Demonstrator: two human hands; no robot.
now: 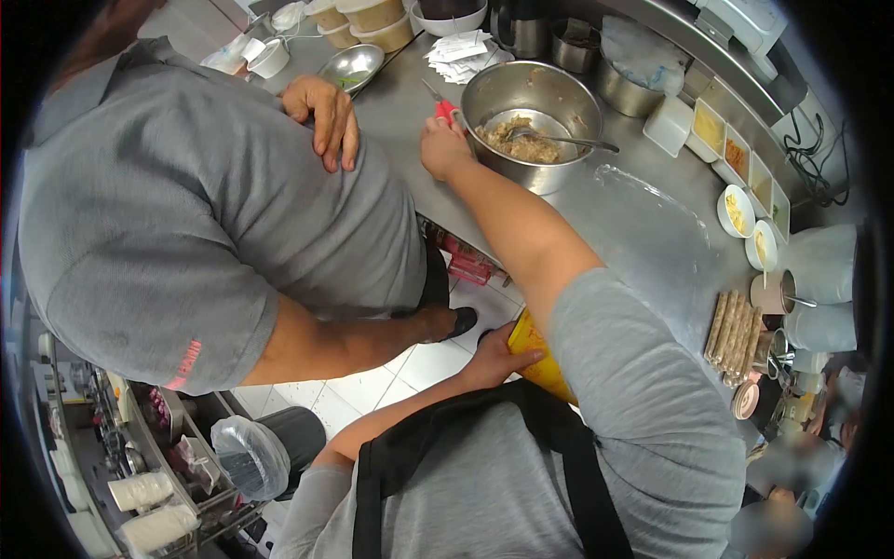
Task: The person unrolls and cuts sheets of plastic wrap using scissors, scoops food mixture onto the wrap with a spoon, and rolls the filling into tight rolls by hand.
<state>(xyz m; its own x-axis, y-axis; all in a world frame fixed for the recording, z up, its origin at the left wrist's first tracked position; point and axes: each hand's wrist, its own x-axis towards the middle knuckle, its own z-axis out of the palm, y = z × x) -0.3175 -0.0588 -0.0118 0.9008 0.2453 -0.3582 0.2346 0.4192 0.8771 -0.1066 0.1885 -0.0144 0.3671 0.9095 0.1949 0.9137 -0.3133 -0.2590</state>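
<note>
My right hand reaches across the steel counter with its fingers closed around scissors with red handles. The blades point away, toward the back of the counter. Just right of that hand stands a large steel mixing bowl holding a pale, chunky mixture and a metal spoon. Down near my body, my left hand grips a yellow packet. My right arm partly hides the packet, and its contents do not show.
A co-worker in a grey shirt stands close on the left, one hand near the counter. Paper slips, small white bowls, ingredient trays and wrapped sticks lie around the counter. A lined bin stands lower left.
</note>
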